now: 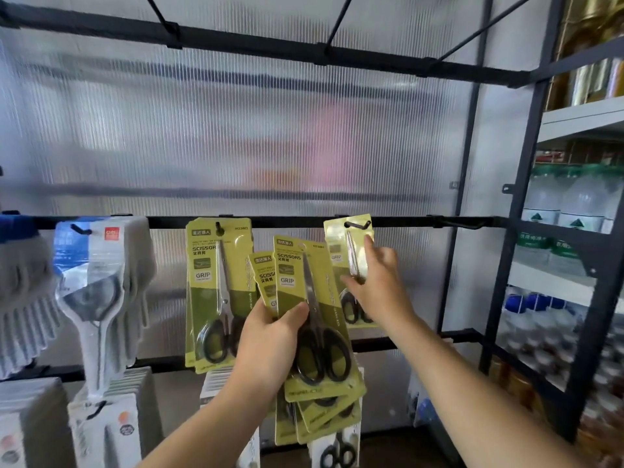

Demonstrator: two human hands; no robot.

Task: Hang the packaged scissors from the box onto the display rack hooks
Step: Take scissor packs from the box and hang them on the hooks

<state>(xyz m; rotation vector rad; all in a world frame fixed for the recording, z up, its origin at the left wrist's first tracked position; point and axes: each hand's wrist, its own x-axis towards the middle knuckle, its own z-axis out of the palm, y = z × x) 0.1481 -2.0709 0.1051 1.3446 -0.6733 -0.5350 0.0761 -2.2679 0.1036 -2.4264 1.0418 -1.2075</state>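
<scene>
My left hand (270, 342) grips a fanned stack of green-carded scissors packs (314, 298) in front of the rack, thumb across the top pack. Several more packs hang on a black hook (218, 227) at the middle of the rail, left of the stack. My right hand (374, 282) reaches up to one scissors pack (341, 244) that hangs on the right hook (358, 225); its fingers lie on the front of the pack, index finger pointing up. No box is in view.
A black rail (297, 221) carries the hooks before a ribbed translucent panel. White packaged goods (98, 285) hang at the left. An empty hook (462, 224) sticks out at the right. A shelf unit (574, 231) with bottles stands at the far right.
</scene>
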